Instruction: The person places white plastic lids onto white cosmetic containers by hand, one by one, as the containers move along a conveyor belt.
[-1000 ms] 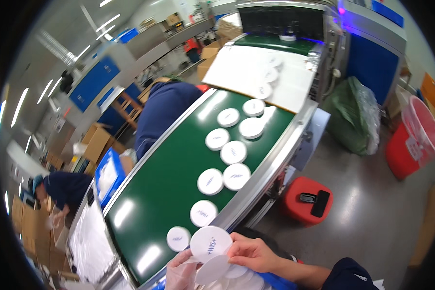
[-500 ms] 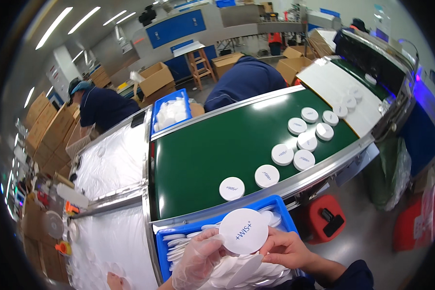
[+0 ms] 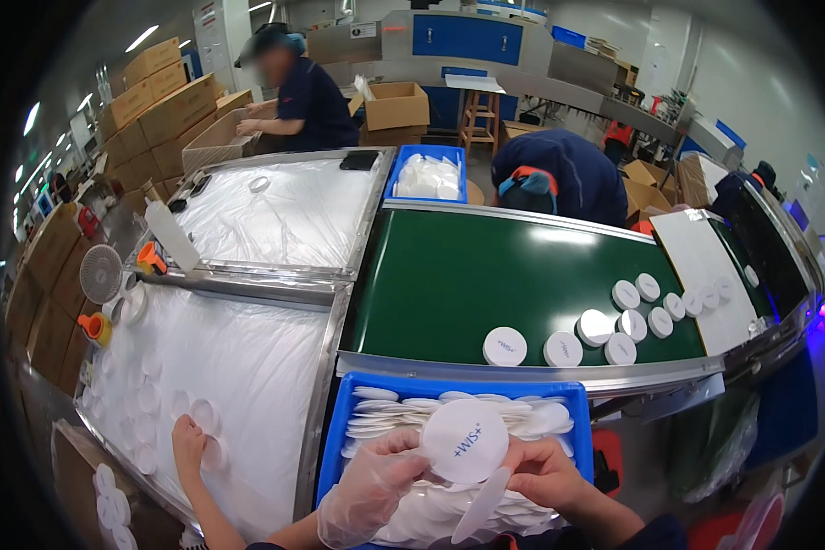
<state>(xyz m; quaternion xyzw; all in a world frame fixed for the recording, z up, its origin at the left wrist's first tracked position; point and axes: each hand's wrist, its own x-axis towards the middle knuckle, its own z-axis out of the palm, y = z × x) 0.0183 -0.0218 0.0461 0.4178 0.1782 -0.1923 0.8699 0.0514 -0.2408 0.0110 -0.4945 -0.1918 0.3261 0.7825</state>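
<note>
My left hand (image 3: 368, 488), in a clear plastic glove, pinches the left edge of a round white disc (image 3: 465, 442) with blue print. At the disc's lower right, the fingers of my bare right hand (image 3: 552, 475) are closed on a thin white disc (image 3: 482, 510) that hangs tilted, partly overlapping the printed one's edge. Both hands are above a blue bin (image 3: 331, 449) filled with thin white discs (image 3: 376, 417). Beyond the bin, several round white printed pieces (image 3: 505, 346) lie on a green conveyor belt (image 3: 440, 275).
Left of the bin, another person's bare hand (image 3: 190, 440) touches round clear pieces on a film-covered table (image 3: 266, 339). A second blue bin (image 3: 396, 183) stands beyond the belt. Two people (image 3: 325, 105) work at the back, one bent over. An orange tape dispenser (image 3: 94, 328) stands far left.
The view has swung left, so the belt appears further right. The thin disc in my right hand now hangs steeper and lower beside the printed disc. A person at the back left has straightened up.
</note>
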